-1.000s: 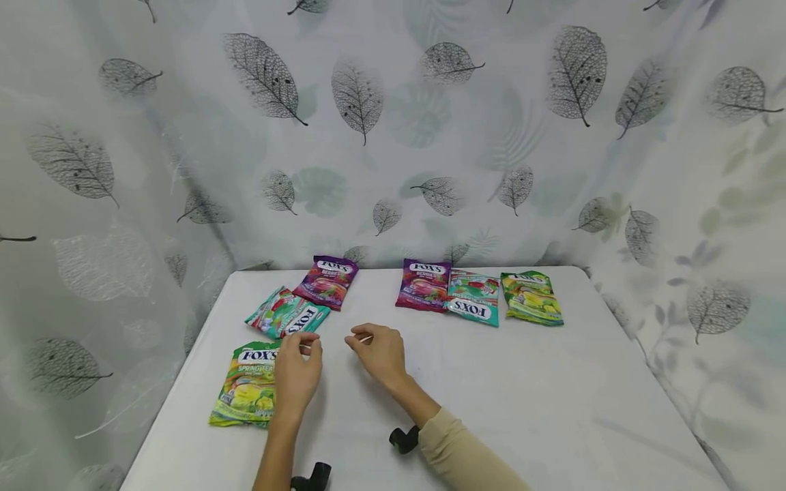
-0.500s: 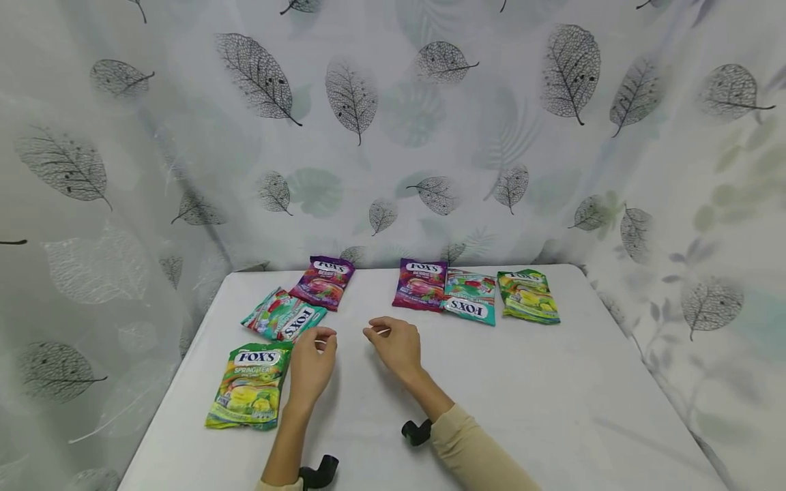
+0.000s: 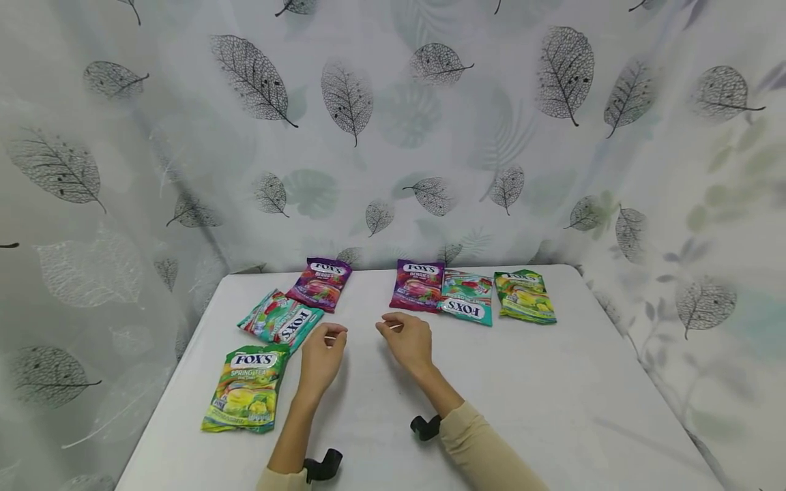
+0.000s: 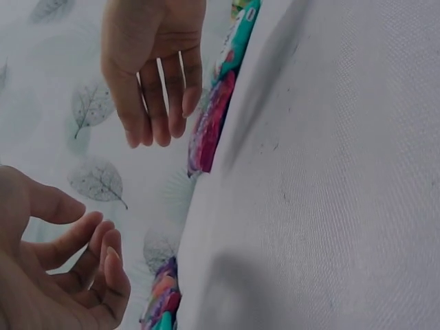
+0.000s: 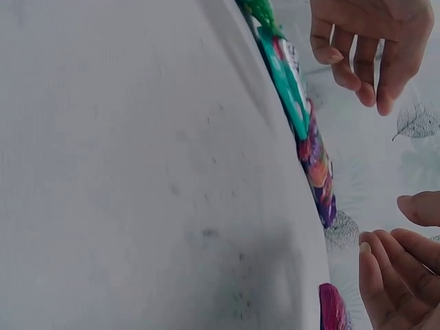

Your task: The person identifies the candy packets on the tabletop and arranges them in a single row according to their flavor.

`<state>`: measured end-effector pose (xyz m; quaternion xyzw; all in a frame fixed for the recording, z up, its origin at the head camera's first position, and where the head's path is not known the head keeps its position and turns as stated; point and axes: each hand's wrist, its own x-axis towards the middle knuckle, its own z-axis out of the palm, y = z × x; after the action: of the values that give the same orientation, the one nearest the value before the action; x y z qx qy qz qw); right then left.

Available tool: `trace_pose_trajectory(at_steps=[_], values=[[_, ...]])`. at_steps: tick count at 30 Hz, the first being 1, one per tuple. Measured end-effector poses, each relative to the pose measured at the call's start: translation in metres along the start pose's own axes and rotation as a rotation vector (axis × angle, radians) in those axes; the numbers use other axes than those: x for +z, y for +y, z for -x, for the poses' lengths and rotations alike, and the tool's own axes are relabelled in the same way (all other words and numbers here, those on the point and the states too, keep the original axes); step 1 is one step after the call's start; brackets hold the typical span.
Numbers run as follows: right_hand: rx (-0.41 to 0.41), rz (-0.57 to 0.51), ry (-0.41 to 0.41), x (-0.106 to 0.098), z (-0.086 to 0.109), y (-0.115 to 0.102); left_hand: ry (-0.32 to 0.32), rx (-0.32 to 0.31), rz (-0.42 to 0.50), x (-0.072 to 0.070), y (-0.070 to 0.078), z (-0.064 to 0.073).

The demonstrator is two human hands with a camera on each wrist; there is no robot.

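Observation:
My left hand (image 3: 322, 358) hovers over the white table, fingers loosely bent and holding nothing. Just left of it lies a green-yellow Spring Tea candy bag (image 3: 245, 392), with a teal candy bag (image 3: 281, 320) close behind its fingertips. To its right, my right hand (image 3: 410, 341) is also empty, thumb and fingers relaxed. The left wrist view has the left hand (image 4: 65, 268) in its lower corner, a gap between thumb and fingers. In the right wrist view, the right hand (image 5: 405, 275) appears at the lower right, likewise raised above the cloth.
A purple berries bag (image 3: 321, 283) lies at the back left. Along the back right sit another purple bag (image 3: 417, 285), a teal bag (image 3: 467, 298) and a green-yellow bag (image 3: 525, 296). A leaf-patterned curtain (image 3: 381, 136) hangs behind the white table (image 3: 552, 402).
Both hands have drifted right, still empty, and the left hand no longer overlaps the Spring Tea bag. The bags stay in place while the head view shifts slightly.

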<state>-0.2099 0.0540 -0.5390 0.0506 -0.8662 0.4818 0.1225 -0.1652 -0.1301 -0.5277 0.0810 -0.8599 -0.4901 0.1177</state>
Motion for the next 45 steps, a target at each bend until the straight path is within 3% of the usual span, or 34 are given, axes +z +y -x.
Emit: trace_pose_trajectory(at_steps=[5,12,20,29,45], values=[[-0.004,0.000,0.015,-0.008,-0.005,0.009,0.000,0.031,0.026,0.008,0.004,-0.003],[0.017,0.034,0.035,-0.028,-0.010,0.027,-0.078,0.020,0.060,0.020,0.004,-0.010],[0.030,0.066,0.093,-0.058,-0.020,0.048,-0.114,0.045,0.089,0.032,0.003,-0.015],[0.064,0.044,0.132,-0.084,-0.024,0.066,-0.150,0.047,0.119,0.052,0.015,-0.021],[0.112,0.153,0.234,-0.131,-0.039,0.099,-0.278,0.109,0.150,0.088,0.031,-0.022]])
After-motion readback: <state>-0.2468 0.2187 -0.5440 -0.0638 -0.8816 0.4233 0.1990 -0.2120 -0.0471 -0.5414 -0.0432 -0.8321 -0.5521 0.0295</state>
